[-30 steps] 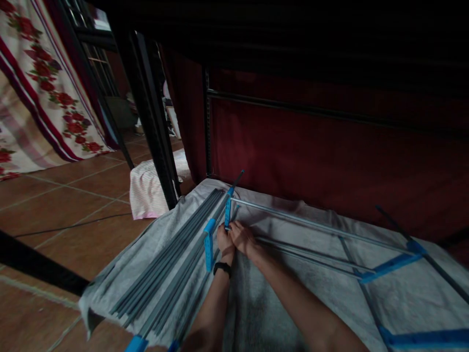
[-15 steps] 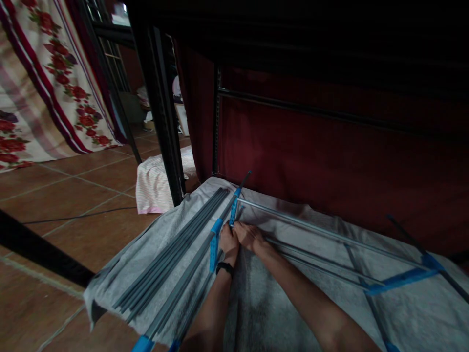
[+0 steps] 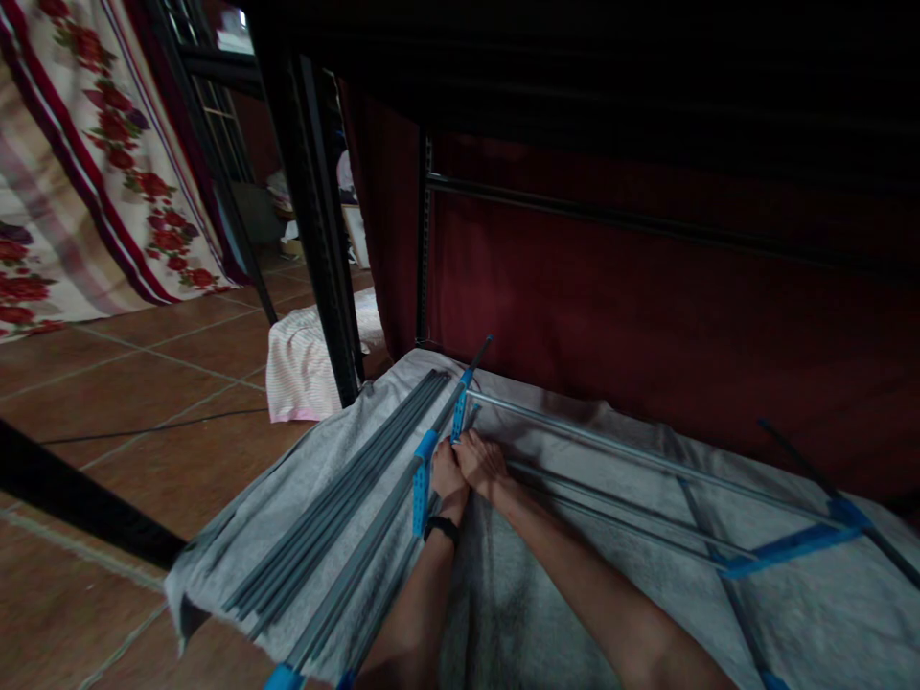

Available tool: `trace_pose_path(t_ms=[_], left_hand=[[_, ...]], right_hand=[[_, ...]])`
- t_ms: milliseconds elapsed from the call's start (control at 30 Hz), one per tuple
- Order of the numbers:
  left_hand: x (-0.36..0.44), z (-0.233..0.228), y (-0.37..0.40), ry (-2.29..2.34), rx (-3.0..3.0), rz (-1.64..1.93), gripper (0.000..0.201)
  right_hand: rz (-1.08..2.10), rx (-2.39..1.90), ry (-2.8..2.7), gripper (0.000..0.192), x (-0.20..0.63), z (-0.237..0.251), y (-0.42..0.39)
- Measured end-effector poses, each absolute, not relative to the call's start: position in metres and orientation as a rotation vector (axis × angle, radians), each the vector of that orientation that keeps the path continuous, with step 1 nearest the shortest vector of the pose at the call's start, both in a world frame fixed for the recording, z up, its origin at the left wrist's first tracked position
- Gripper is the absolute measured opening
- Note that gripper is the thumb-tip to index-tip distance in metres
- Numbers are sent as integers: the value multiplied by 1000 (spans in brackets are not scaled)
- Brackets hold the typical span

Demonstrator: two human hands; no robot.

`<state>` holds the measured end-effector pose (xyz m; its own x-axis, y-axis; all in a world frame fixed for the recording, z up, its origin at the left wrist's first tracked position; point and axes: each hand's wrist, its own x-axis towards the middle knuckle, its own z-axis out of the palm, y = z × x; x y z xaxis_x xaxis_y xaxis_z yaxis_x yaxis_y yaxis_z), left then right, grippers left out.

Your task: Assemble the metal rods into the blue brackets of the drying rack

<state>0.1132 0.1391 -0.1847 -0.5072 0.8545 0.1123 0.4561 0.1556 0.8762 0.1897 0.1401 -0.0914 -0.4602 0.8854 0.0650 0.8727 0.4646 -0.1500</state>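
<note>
My left hand [image 3: 449, 475], with a black band on the wrist, is closed at the lower end of a perforated blue plastic bracket [image 3: 458, 419] on the rack frame. Pressed against it, my right hand [image 3: 480, 462] has its fingers curled round the end of a metal tube [image 3: 618, 505], which runs right toward a second blue bracket [image 3: 783, 551]. The fingertips and the joint between them are mostly hidden. Another blue bracket [image 3: 421, 484] stands just left of my left hand. A longer metal tube [image 3: 610, 441] spans the frame behind my hands.
Several loose grey tubes [image 3: 345, 489] lie side by side on the grey cloth [image 3: 561, 594] at left. A black shelf post [image 3: 316, 230] rises beyond them, with a dark shelf [image 3: 575, 67] overhead. A dark red cloth [image 3: 632, 316] hangs behind. A cable [image 3: 158, 425] crosses the tiled floor.
My right hand and forearm have shifted slightly left, closer against my left hand. The frame and the loose tubes stay where they were.
</note>
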Motion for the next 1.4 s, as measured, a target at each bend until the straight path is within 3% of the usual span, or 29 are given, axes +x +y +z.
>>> trace_pose_path(t_ms=[367,1167,1400], left_hand=[[111,-189,144,2064,1301,1280,18],[108,-183,136,1963,1244,1331,17],[106,-185,138,2009,1214,1288,34]], right_hand=[[152,-1765,-2463,38,180,-93,140],[123,-1708,-2481,40,177,-98,149],[244,-1602,-2562,37,185,-83,150]])
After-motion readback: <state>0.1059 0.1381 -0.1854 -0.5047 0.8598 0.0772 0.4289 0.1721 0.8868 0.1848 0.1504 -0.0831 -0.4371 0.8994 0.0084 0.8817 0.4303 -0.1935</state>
